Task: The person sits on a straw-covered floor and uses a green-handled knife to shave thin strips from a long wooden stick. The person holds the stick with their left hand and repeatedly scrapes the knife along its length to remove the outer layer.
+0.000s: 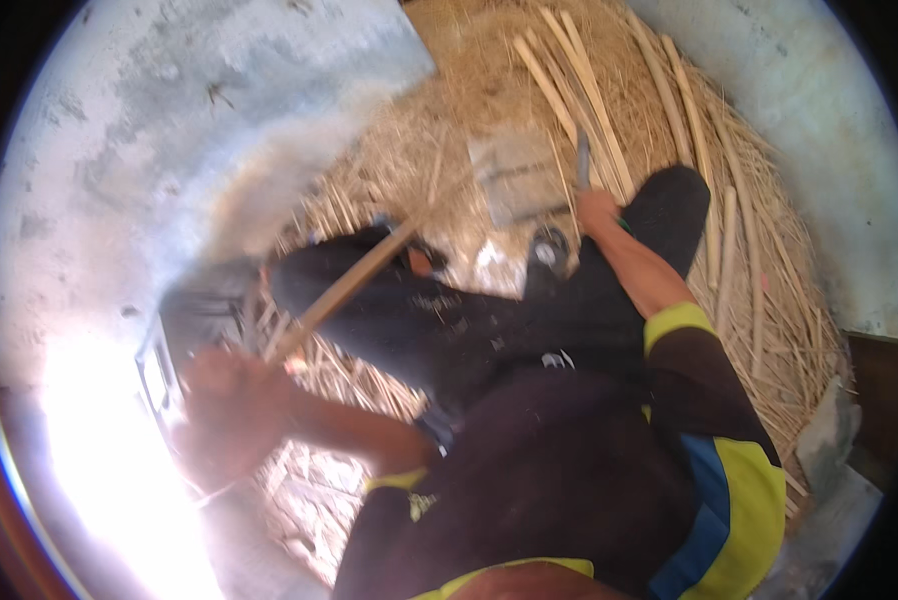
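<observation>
Stick (354, 282) in my L hand (231, 400), fist closed round its lower end; shaft runs up-right across my L leg (389, 310) toward the straw (469, 90). L side blurred & overexposed, so grip detail is approx. R hand (597, 212) closed on a handle, grey blade (582, 158) pointing up, prob. a knife, just beside a flat grey block (517, 178). More cut sticks (579, 90) lie on the straw beyond the block. R knee (674, 200) just beside R hand.
</observation>
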`<state>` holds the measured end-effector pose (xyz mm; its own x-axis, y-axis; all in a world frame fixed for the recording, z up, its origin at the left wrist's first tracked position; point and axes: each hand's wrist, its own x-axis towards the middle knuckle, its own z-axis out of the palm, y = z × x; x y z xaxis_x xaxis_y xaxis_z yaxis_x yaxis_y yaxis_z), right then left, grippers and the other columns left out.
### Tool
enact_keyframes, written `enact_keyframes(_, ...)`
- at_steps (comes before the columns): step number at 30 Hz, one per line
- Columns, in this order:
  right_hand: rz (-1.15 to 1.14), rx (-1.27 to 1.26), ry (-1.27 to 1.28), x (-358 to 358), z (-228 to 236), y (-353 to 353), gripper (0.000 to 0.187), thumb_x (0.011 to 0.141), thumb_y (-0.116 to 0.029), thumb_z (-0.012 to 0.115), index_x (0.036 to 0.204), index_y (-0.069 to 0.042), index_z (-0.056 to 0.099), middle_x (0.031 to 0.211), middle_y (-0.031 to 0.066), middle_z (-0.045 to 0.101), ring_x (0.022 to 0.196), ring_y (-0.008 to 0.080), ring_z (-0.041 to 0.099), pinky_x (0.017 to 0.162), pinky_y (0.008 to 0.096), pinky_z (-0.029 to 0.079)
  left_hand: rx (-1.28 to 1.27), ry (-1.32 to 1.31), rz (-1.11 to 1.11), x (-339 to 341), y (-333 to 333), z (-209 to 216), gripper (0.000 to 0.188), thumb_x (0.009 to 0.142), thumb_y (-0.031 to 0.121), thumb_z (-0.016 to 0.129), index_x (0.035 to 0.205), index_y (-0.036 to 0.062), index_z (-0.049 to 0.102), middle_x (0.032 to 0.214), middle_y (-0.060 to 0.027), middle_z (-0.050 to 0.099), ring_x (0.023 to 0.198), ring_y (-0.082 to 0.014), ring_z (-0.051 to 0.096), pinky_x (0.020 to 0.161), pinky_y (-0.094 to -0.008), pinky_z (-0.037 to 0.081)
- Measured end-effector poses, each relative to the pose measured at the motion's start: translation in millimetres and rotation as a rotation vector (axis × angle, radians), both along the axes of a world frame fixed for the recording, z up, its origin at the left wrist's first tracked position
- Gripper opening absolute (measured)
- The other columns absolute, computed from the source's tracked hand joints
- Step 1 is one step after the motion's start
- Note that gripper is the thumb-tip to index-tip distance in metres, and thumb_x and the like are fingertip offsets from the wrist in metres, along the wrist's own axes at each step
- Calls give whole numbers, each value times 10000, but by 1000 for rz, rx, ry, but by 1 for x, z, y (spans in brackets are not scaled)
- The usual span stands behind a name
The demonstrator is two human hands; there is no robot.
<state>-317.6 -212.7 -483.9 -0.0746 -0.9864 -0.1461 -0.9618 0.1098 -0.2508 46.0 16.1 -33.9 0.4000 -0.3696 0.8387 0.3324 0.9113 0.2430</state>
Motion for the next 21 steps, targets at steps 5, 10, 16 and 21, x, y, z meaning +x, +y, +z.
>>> enact_keyframes(5, 308, -196, -504, 99, 130, 52, 369, 935, -293, 367, 990, 2, 582, 792, 234, 596, 804, 400, 593, 686, 435, 474, 73, -241, 323, 21, 4, 1, 433, 886, 453, 302, 560, 168, 324, 436, 47, 257, 439, -104, 213, 436, -262, 177)
enact_keyframes(10, 511, -48, -846, 163, 250, 115, 392, 955, -329, 354, 874, -4, 557, 702, 271, 576, 680, 448, 574, 616, 500, 446, 41, -259, 164, 16, -2, 5, 417, 858, 411, 364, 518, 191, 265, 435, 53, 205, 458, -92, 223, 457, -259, 163)
enact_keyframes(16, 420, -172, -516, 172, 229, 113, 392, 951, -358, 393, 840, -29, 576, 586, 240, 570, 600, 428, 593, 553, 497, 476, 17, -158, 128, 15, 1, -2, 433, 851, 406, 389, 499, 208, 233, 435, 65, 161, 473, -86, 229, 467, -255, 159)
enact_keyframes(21, 515, -215, -124, 174, 177, 83, 232, 848, -256, 529, 793, -48, 619, 637, 204, 616, 597, 322, 640, 524, 437, 507, 99, -173, 221, 22, 11, -2, 435, 835, 405, 423, 484, 214, 250, 427, 74, 174, 469, -80, 252, 465, -248, 182)
